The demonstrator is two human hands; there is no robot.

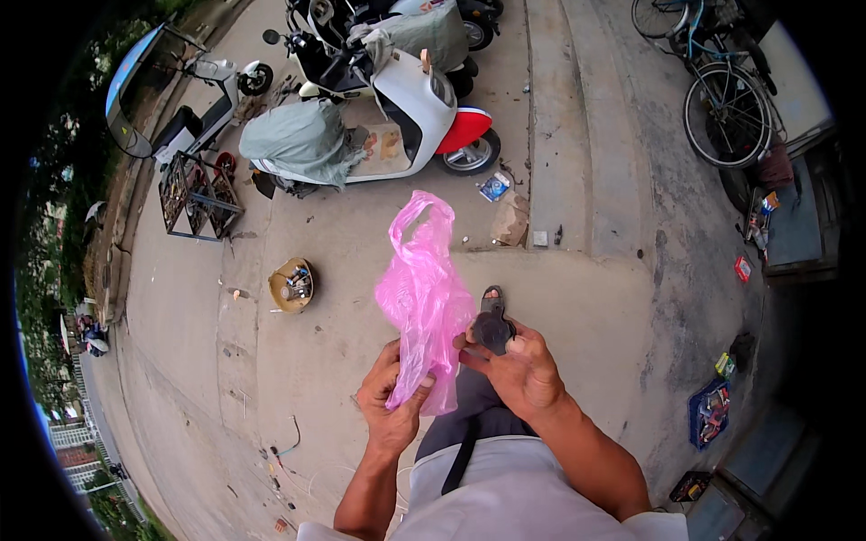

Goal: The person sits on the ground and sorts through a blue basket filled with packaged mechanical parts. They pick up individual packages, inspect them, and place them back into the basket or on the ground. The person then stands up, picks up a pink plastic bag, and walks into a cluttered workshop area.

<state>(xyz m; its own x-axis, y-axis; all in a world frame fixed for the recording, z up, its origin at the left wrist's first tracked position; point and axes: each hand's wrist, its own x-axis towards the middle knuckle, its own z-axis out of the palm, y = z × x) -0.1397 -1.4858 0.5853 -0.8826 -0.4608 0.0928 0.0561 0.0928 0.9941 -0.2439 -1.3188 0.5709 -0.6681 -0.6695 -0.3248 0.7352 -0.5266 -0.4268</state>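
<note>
Left hand: the left hand (390, 398) is pinching the lower part of a pink plastic bag (424, 302), thumb and fingers pressed together on the film, near the person's waist.
Right hand: the right hand (516, 368) is cupping a small black part (492, 329), fingers curled round its lower end, thumb pressing on it; grip closed on the part.
Pink bag: hanging up from the left grip, handles standing at the far end, crumpled, see-through; its right edge is touching or just beside the black part, cannot tell which.
Black part: sitting at the right hand's fingertips, centre of view, just right of the bag; shape too small to read further.
Body: the person is wearing a light shirt (505, 491) with a dark strap (462, 462) crossing it, forearms coming in from the near edge.
Ground: a concrete pavement (586, 307) is lying under everything.
Far: a white and red scooter (424, 117) with a grey cover is parking far centre; more scooters are standing behind it.
Far right: a bicycle (722, 99) is leaning far right.
Left: a round basket (291, 285) with small bits is sitting on the ground, left of the bag.
Right near: a blue crate (709, 413) is lying near right.
</note>
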